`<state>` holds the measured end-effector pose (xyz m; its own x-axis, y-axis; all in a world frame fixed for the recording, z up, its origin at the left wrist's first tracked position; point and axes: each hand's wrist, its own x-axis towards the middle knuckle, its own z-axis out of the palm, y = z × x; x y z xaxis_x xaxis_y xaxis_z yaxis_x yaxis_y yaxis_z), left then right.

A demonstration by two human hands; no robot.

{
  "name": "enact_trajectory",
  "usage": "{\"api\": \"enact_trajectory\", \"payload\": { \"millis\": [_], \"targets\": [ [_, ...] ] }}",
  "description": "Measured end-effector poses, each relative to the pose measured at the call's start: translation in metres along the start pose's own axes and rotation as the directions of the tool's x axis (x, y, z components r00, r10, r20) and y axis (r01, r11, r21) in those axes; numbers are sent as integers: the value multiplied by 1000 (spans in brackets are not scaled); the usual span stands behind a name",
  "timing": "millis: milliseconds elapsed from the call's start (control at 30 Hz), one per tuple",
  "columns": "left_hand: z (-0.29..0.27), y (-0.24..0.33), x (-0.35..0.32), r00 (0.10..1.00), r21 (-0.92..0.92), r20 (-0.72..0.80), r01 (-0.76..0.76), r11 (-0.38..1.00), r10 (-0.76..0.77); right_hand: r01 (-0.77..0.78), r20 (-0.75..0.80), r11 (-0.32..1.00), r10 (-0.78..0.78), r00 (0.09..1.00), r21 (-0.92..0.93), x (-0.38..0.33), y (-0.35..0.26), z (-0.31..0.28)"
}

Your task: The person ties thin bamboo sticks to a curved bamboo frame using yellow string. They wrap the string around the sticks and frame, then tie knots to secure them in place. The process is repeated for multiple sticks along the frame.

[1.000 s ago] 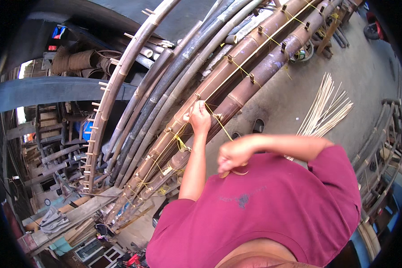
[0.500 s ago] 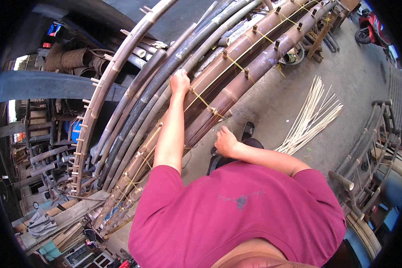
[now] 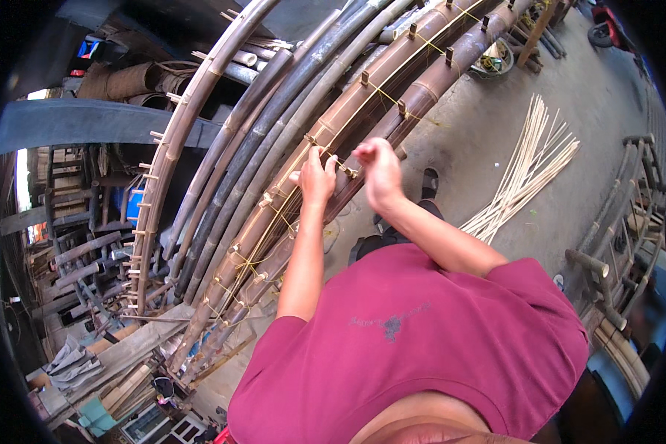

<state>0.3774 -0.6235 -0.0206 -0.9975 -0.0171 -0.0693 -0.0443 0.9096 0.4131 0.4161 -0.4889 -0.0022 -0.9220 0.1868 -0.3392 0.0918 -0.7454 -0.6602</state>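
Note:
Two long brown bamboo poles lie side by side, the far pole and the near pole, with short dark pegs standing up from them. Thin yellow cord spans the gap between the poles and runs along the far one. My left hand is at the inner side of the far pole, fingers bent close to the cord; what they pinch is hidden. Over the near pole my right hand is raised with its fingers curled in, somewhat blurred. Whatever it grips cannot be made out.
A bundle of pale split sticks lies on the concrete floor to the right. Several dark bamboo poles and a curved pegged pole rest on the left. A bamboo frame stands far right; a round basin sits beyond the poles.
My left hand has come nearer along the far pole toward the gap. My right hand has risen from beside the near pole to above it. The view has shifted slightly.

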Motion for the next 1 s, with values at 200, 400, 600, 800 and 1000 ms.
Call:
{"api": "enact_trajectory", "payload": {
  "millis": [200,400,600,800,1000],
  "targets": [
    [30,-41,17,996,-168,-63,-68,983,59,671,680,193,411,607,-716,47,-13,119],
    [3,-10,11,996,-304,-85,-28,952,3,487,650,431,504,569,-760,126,-13,104],
    [-2,-3,8,998,-181,-5,64,981,-66,857,783,137,496,374,-497,-3,-31,-46],
    [-68,52,52,954,-615,-293,-233,753,55,720,762,295,419,493,-628,-8,-7,-56],
    [16,-55,144,978,-85,-210,-13,996,-5,941,904,87,319,286,-328,-13,-5,-65]
  ]
}}
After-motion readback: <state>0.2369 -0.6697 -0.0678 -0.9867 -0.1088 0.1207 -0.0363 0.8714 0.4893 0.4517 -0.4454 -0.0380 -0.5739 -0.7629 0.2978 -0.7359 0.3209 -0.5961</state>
